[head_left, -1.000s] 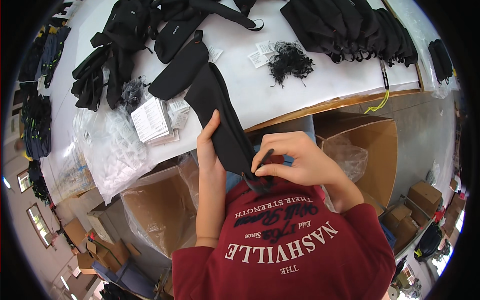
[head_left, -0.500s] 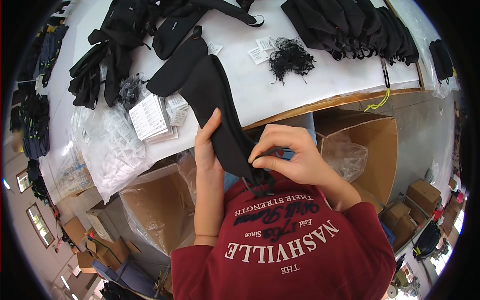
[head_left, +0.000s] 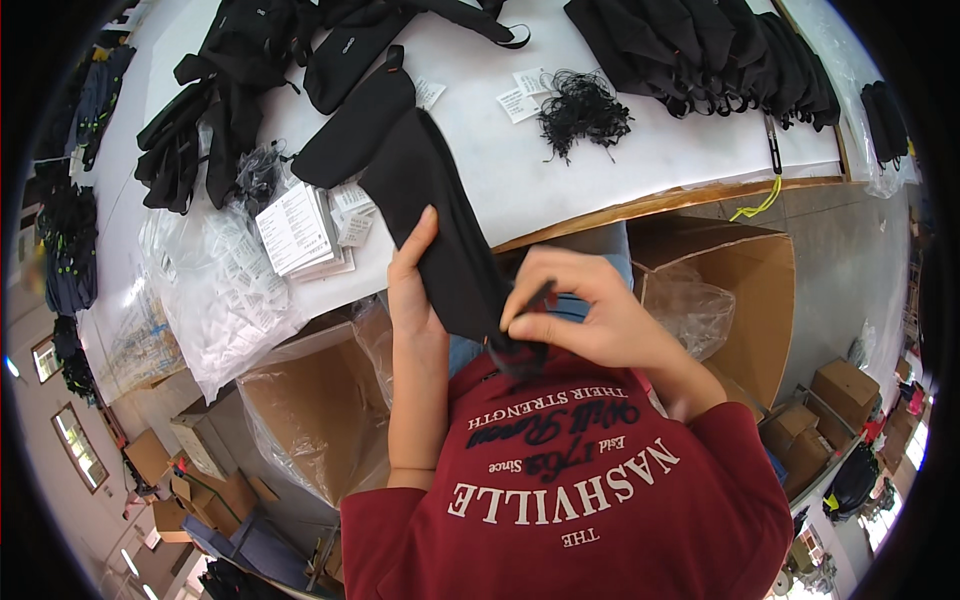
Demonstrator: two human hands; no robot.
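A long, folded black fabric piece (head_left: 437, 220), perhaps a flat bag, slants from the table edge down toward my chest. My left hand (head_left: 412, 280) is closed around its left side, the thumb lying along the front. At its near end, my right hand (head_left: 565, 305) pinches a narrow black strip (head_left: 541, 296) between thumb and fingers. Dark, thin loops or straps hang below that end against my red shirt, smeared by motion. Another black fabric piece (head_left: 350, 140) with a small loop on its tip lies just beyond, partly covered by the held one.
A white table (head_left: 480, 160) bears black bags (head_left: 700, 55), a tangle of black cords (head_left: 585, 112), a stack of printed cards (head_left: 297, 235) and a plastic bag of labels (head_left: 215, 290). Nippers with a yellow cord (head_left: 757, 200) hang at its edge. Plastic-lined cardboard boxes (head_left: 760, 300) stand below.
My right hand has shifted slightly at the near end, and the strip in it has turned more upright. The hanging loops have moved. My left hand keeps its hold.
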